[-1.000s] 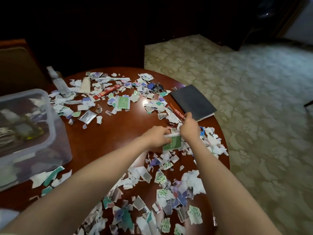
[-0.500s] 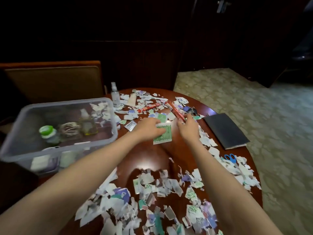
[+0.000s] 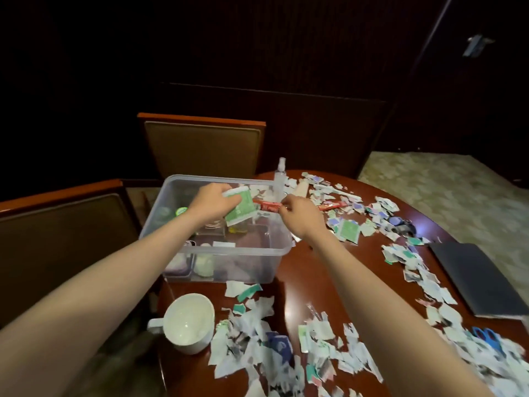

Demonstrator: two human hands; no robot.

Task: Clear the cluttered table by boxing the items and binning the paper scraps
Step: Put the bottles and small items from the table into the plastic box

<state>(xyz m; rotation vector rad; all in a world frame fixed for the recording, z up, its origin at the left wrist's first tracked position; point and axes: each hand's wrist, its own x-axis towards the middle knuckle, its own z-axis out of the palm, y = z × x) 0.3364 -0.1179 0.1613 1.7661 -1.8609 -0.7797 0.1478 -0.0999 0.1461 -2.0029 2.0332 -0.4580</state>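
Over the clear box [image 3: 217, 251] at the left of the worktop [image 3: 297, 282], a green packet [image 3: 242, 210] is pinched in the left hand [image 3: 210, 203]. It is best lowered inside the walls before the fingers are opened, so that it is not caught on the rim. Just to its right, a red stick pack [image 3: 269, 206] is gripped by the right hand [image 3: 300, 217] at the box's right rim and should be carried fully across that rim before release. The paper scraps [image 3: 257, 351] strewn further right are to be kept out, being meant for a bin.
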